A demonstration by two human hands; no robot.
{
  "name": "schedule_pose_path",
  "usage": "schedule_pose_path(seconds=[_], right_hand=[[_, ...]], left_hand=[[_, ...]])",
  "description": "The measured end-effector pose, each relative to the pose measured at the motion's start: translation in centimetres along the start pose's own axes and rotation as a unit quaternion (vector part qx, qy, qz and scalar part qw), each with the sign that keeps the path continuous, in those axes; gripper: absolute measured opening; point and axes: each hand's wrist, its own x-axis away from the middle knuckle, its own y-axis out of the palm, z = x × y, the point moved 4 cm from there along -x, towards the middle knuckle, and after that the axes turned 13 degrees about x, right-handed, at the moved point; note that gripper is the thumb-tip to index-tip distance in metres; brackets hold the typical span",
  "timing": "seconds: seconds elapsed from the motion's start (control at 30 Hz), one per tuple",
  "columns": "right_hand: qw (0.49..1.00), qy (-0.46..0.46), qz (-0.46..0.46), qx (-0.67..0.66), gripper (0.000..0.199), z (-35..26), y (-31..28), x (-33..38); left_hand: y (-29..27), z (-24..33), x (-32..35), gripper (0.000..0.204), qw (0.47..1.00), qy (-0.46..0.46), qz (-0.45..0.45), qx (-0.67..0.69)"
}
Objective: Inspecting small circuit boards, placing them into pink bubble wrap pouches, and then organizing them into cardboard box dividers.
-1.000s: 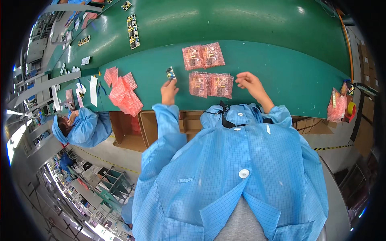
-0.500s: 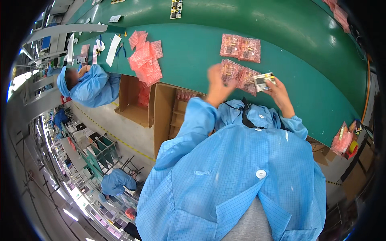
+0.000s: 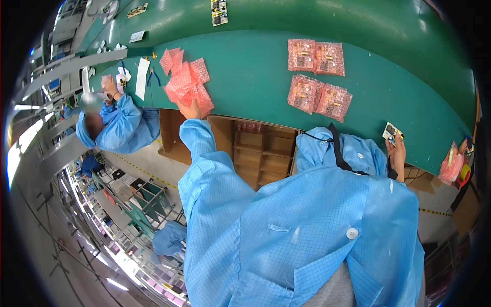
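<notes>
My left hand (image 3: 190, 110) reaches out to the near edge of a loose pile of pink bubble bags (image 3: 185, 82), its fingers closed on a bag there. Away to the right, my right hand (image 3: 397, 152) holds a small circuit board (image 3: 391, 132) at its lower edge, just above the green table. Between the hands, farther back, lie two pairs of pink bubble bags with circuit boards inside: one far pair (image 3: 315, 57) and one nearer pair (image 3: 319, 97).
Open cardboard boxes (image 3: 261, 153) with dividers stand below the table's near edge. Pliers (image 3: 153, 77) and a white strip (image 3: 142, 79) lie left of the pile. A co-worker (image 3: 120, 123) sits at the left. Another board (image 3: 219, 13) lies at the back; a red tape roll (image 3: 463, 175) is far right.
My left hand has left the filled bags and moved left to the pink pile. My right hand has carried the circuit board farther right, away from the filled bags.
</notes>
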Motion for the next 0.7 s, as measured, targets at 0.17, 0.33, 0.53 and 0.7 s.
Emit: schedule_pose_path(seconds=[0.17, 0.33, 0.53, 0.7], right_hand=[[0.998, 0.027, -0.002, 0.05, 0.033, 0.9, 1.4, 0.0], [0.997, 0.014, 0.008, 0.071, 0.032, -1.1, 4.4, 1.0], [0.995, -0.018, -0.04, 0.089, 0.036, -1.0, 7.3, -0.2], [0.996, 0.007, -0.028, 0.086, 0.036, 0.7, 6.6, -0.4]], left_hand=[[1.9, -2.1, 0.1, 0.081, 0.996, -0.052, -0.068, -0.008], [7.7, 3.1, 3.5, 0.08, 0.99, -0.042, -0.109, -0.082], [6.1, -2.2, 2.2, 0.047, 0.996, -0.085, -0.009, 0.03], [4.9, -2.3, 2.8, 0.024, 0.991, -0.104, -0.024, 0.076]])
